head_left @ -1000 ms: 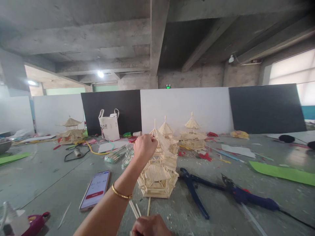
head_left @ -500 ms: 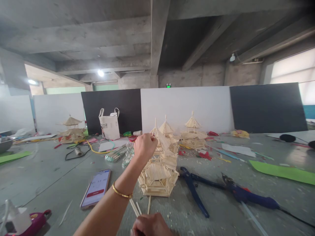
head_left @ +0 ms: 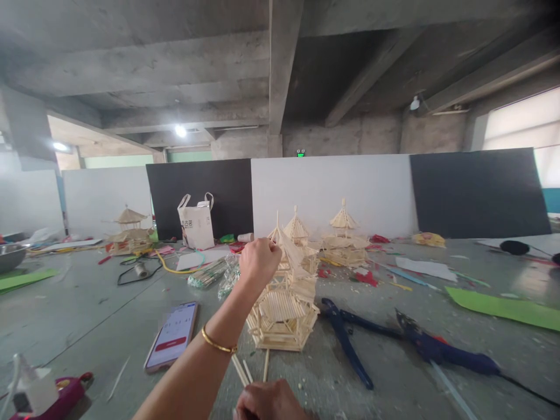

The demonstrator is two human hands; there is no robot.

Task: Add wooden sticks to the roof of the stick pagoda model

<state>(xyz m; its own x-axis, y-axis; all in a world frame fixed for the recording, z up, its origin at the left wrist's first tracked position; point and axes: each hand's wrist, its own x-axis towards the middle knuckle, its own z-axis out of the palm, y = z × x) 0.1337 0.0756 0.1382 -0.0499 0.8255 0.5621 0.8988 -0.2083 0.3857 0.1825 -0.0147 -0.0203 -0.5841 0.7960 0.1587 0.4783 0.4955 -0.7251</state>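
A pavilion model (head_left: 282,315) built of pale thin sticks stands on the table in front of me, with a tiered roof and a railed base. My left hand (head_left: 260,259), with a gold bracelet (head_left: 217,342) on its wrist, is closed at the upper left of the model's roof. Its fingertips face away, so what they grip is hidden. At the bottom edge my right hand (head_left: 269,401) is curled closed just before the model; anything inside it cannot be seen. Loose sticks (head_left: 240,370) lie beyond its knuckles.
Blue-handled cutters (head_left: 347,344) and a blue corded tool (head_left: 450,350) lie right. A phone (head_left: 171,337) showing a timer lies left, near a magenta power strip (head_left: 65,396). Behind are more pavilion models (head_left: 344,248), bagged sticks (head_left: 210,274) and a paper bag (head_left: 196,224).
Both hands keep the same pose and place against the model. The whole view has shifted very slightly, and the phone's timer has advanced.
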